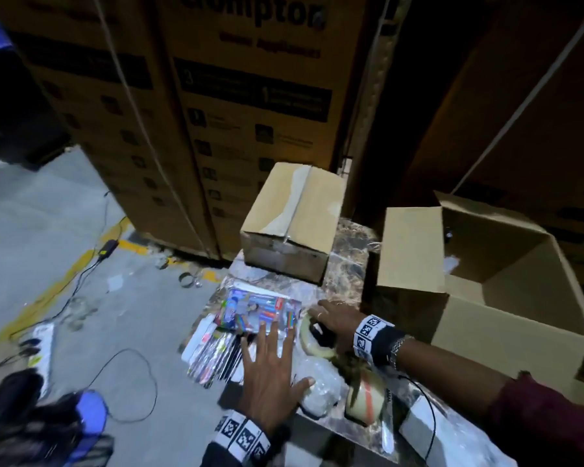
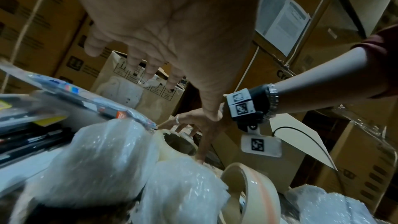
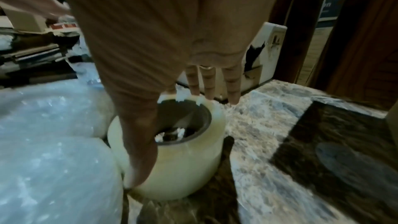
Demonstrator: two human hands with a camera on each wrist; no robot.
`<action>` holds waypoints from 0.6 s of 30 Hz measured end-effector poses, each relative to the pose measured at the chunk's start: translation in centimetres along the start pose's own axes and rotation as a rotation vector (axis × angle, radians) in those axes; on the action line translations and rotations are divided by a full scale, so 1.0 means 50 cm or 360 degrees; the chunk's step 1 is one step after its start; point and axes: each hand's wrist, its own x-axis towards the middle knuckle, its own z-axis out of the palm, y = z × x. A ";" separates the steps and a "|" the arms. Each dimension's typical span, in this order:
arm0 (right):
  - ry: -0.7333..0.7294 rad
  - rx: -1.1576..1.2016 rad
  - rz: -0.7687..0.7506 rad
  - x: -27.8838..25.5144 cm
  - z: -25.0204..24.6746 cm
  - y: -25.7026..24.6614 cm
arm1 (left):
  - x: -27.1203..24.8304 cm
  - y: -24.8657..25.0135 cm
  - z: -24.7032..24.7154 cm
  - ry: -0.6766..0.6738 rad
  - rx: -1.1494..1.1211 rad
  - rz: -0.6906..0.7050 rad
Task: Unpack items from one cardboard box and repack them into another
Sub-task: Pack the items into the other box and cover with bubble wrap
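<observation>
Head view: the right hand (image 1: 334,320) lies over a pale round tape roll (image 1: 312,338) on the marble-patterned table (image 1: 348,264), beside the open brown cardboard box (image 1: 506,318). The left hand (image 1: 270,369), fingers spread flat, hovers near the roll, over colourful plastic stationery packs (image 1: 260,310).

Left wrist view: bubble-wrapped bundles (image 2: 103,159) touch the roll.

Right wrist view: thumb and fingers (image 3: 210,81) grasp the roll's rim.

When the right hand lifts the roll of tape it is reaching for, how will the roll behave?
The tape roll looks thick and solid, so it should stay rigid and feel fairly heavy for its size. It lies flat on the marble table, so it probably will not roll until tilted on edge. Its glossy side may be slippery; the right hand spans it, thumb on one side.
</observation>
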 end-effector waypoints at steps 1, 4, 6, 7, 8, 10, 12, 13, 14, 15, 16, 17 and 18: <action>-0.0053 -0.0043 -0.0007 0.014 0.004 -0.002 | -0.013 0.002 0.006 -0.0017 -0.0021 -0.0008; -0.0169 -0.0037 0.0010 0.036 -0.015 -0.018 | -0.046 -0.002 0.012 0.0021 -0.0099 -0.0003; -0.0192 -0.0036 -0.0029 0.046 -0.027 -0.019 | -0.060 -0.005 0.009 0.0069 -0.0169 -0.0023; -0.0191 -0.0022 -0.0053 0.050 -0.025 -0.015 | -0.064 -0.007 0.008 0.0083 -0.0201 -0.0043; -0.0172 -0.0025 -0.0087 0.051 -0.024 -0.012 | -0.068 -0.009 0.006 0.0099 -0.0229 -0.0065; -0.0147 -0.0040 -0.0090 0.038 -0.020 -0.005 | -0.068 -0.011 0.005 0.0171 -0.0279 -0.0091; -0.0074 -0.0002 -0.0030 0.011 -0.024 -0.006 | -0.064 -0.012 0.006 0.0218 -0.0311 -0.0112; -0.0021 0.0012 0.0001 -0.007 -0.031 -0.009 | -0.059 -0.011 0.002 0.0225 -0.0300 -0.0124; 0.0007 0.0029 0.0048 -0.028 -0.037 -0.009 | -0.053 -0.007 -0.002 0.0234 -0.0270 -0.0137; 0.0043 0.0056 0.0096 -0.051 -0.040 -0.010 | -0.046 -0.003 -0.007 0.0249 -0.0235 -0.0153; 0.0089 0.0107 0.0156 -0.075 -0.044 -0.010 | -0.038 0.001 -0.013 0.0278 -0.0206 -0.0167; 0.0134 0.0168 0.0218 -0.102 -0.050 -0.014 | -0.030 0.005 -0.020 0.0312 -0.0189 -0.0171; 0.0184 0.0233 0.0280 -0.130 -0.057 -0.018 | -0.020 0.010 -0.025 0.0344 -0.0185 -0.0168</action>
